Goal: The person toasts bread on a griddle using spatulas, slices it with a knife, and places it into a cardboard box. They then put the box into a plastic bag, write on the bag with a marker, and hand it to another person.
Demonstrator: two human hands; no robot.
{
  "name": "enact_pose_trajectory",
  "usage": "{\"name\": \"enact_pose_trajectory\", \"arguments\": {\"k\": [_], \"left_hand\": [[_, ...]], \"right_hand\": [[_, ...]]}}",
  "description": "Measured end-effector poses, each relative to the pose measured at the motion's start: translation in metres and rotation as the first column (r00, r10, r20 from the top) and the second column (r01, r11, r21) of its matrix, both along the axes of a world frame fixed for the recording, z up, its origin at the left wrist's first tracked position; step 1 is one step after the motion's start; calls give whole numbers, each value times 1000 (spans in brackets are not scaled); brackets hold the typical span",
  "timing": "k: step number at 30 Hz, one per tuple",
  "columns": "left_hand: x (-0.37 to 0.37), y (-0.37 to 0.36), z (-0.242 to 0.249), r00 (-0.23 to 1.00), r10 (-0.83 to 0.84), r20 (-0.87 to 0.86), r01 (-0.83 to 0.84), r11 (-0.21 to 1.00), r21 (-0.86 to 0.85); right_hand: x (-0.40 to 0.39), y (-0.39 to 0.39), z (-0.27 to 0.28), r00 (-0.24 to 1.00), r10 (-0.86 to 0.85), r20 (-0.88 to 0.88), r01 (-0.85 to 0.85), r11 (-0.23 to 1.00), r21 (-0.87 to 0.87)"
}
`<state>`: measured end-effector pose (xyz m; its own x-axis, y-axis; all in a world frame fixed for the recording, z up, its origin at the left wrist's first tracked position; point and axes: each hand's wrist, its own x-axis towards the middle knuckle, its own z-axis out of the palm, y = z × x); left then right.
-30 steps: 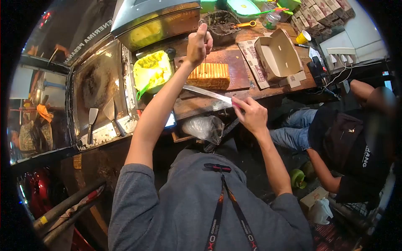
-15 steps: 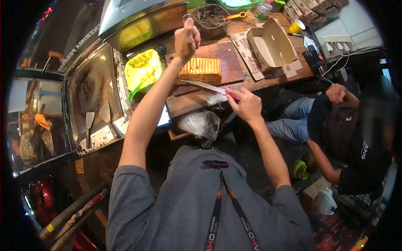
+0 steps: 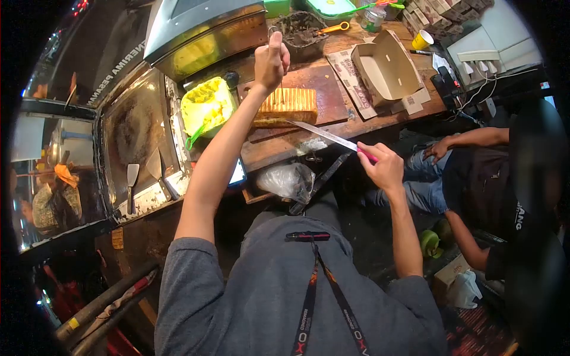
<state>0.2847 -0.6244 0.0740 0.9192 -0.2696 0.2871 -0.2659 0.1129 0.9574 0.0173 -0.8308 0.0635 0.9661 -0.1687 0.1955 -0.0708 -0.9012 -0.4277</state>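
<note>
Two hands framed a browned, striped loaf [image 3: 300,102] lying on the near-left part of a brown board [image 3: 332,98], by the near edge of a wooden bench [image 3: 267,153]. The person's left hand [image 3: 270,64], thumb uppermost, was closed around what appeared to be a thin metal prong [image 3: 282,89] running down to the loaf's top, the fist hiding most of its handle. The right hand [image 3: 383,166] gripped a long, pink-handled knife [image 3: 329,136] out past that near edge, its tip just beside the loaf's near side; whether blade met crust could not be told. An open carton [image 3: 386,68] stood toward the bench's right corner, while a yellow-filled tub [image 3: 208,110] sat beside the left forearm [image 3: 234,136]. The likeliest mishap looked to be the loaf tearing or skidding off the board if the prong worked loose under a sideways push; a slipping blade could also have scored the board, and a swinging left elbow might have tipped the tub.
</note>
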Motion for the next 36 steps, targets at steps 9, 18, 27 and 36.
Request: {"name": "enact_pose_trajectory", "arguments": {"k": [9,18,27,36], "left_hand": [[-5,1,3,996,-9,-94,2,997,-75],[-6,0,2,995,-37,-95,28,995,-92],[-13,0,2,998,4,-56,-9,997,-83],[-18,0,-3,1000,8,18,-7,997,-77]], "right_hand": [[-1,-12,3,1000,6,25,-4,999,-42],[0,-9,-4,999,-39,28,40,998,-45],[-4,-27,1,999,-42,6,42,999,-23],[-3,-45,-2,998,-57,23,57,998,-28]]}}
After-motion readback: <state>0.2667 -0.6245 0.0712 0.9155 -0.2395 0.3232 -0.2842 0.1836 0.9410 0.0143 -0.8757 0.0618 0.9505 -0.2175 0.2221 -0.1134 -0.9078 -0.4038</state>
